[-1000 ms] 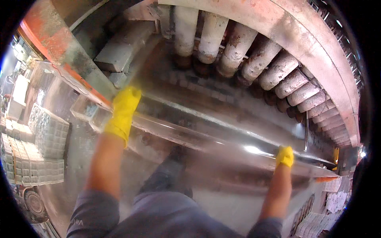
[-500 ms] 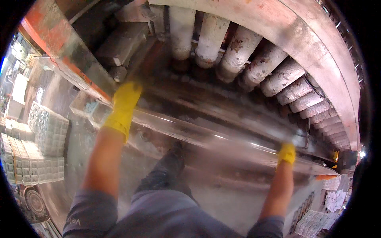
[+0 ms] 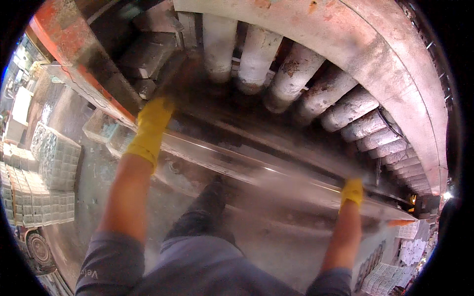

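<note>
My left hand [image 3: 152, 121], in a yellow rubber glove, reaches to the left part of a long wet metal edge [image 3: 269, 169]. Far along the same edge, to the right, is my right hand [image 3: 352, 191], gloved in the same yellow. Both arms are stretched wide apart. The fingertips of both gloves are blurred or hidden against the dark recess, so a grip cannot be made out. Beyond the edge, long dark strips [image 3: 256, 138] run between the hands, below a row of thick pale, stained cylinders [image 3: 256, 59].
A wide, scuffed frame beam [image 3: 340, 24] curves over the cylinders. An orange-painted post [image 3: 84, 64] rises at left. Stacked white crates [image 3: 54, 160] stand on the left floor, near a wheel [image 3: 38, 246]. More white stacks [image 3: 387, 278] lie at lower right.
The whole view has shifted slightly, with the cylinders and both gloves a little further left in the picture. Both hands remain near the same places along the edge.
</note>
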`<state>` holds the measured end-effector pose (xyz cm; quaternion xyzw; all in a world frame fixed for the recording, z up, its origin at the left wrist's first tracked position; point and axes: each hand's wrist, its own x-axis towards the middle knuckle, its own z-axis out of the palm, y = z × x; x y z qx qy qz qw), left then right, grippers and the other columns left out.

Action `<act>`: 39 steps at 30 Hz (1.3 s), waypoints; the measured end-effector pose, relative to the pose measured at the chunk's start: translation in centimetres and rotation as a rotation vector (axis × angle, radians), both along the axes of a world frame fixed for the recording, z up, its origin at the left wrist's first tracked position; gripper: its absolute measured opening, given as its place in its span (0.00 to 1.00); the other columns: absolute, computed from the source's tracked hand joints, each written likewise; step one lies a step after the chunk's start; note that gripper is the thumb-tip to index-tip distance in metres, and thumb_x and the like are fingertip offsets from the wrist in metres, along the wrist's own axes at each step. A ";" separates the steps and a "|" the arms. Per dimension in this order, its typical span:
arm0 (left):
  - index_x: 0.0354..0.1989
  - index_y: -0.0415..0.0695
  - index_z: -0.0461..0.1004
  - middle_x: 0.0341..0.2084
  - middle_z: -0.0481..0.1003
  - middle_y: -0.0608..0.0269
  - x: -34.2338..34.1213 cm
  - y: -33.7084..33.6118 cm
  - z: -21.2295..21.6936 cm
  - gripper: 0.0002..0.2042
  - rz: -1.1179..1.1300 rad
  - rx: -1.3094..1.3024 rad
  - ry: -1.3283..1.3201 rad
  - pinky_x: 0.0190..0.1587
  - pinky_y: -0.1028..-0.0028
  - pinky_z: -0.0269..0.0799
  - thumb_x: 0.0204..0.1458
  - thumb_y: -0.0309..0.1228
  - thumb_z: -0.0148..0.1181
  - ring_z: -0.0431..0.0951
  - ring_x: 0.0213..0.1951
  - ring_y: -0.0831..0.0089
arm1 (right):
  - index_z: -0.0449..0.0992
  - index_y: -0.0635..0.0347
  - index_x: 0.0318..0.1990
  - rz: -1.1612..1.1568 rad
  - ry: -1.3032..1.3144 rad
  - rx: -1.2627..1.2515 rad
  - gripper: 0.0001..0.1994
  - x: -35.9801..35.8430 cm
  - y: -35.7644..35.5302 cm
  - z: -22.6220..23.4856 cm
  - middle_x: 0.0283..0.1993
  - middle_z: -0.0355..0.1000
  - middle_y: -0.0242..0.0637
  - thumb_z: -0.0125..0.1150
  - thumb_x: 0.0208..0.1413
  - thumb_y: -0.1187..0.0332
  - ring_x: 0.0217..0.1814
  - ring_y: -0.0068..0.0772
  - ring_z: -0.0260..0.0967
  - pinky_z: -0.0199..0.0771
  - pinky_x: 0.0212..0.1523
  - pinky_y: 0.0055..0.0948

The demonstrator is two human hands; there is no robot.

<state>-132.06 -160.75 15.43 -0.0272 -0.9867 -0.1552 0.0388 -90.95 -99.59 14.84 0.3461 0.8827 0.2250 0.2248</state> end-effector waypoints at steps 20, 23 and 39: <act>0.53 0.44 0.80 0.51 0.80 0.51 4.6 -1.9 0.5 0.23 0.014 -0.012 0.017 0.58 0.58 0.73 0.58 0.49 0.61 0.79 0.54 0.52 | 0.78 0.52 0.58 -0.286 0.258 -0.135 0.18 5.6 0.7 -3.1 0.63 0.72 0.52 0.55 0.66 0.56 0.65 0.58 0.70 0.73 0.62 0.48; 0.52 0.44 0.80 0.49 0.81 0.51 5.3 -4.7 -1.0 0.22 0.009 -0.008 0.085 0.57 0.58 0.74 0.58 0.48 0.62 0.80 0.52 0.52 | 0.78 0.53 0.58 -0.260 0.185 -0.227 0.20 3.2 -5.6 2.0 0.64 0.72 0.51 0.53 0.67 0.53 0.66 0.58 0.69 0.73 0.61 0.48; 0.43 0.45 0.83 0.40 0.84 0.55 8.2 -7.0 -2.0 0.17 -0.063 0.040 0.118 0.48 0.61 0.77 0.57 0.47 0.65 0.84 0.44 0.55 | 0.78 0.65 0.54 -0.437 0.398 -0.146 0.28 9.5 -6.0 -0.8 0.59 0.76 0.55 0.59 0.62 0.47 0.63 0.58 0.72 0.73 0.59 0.46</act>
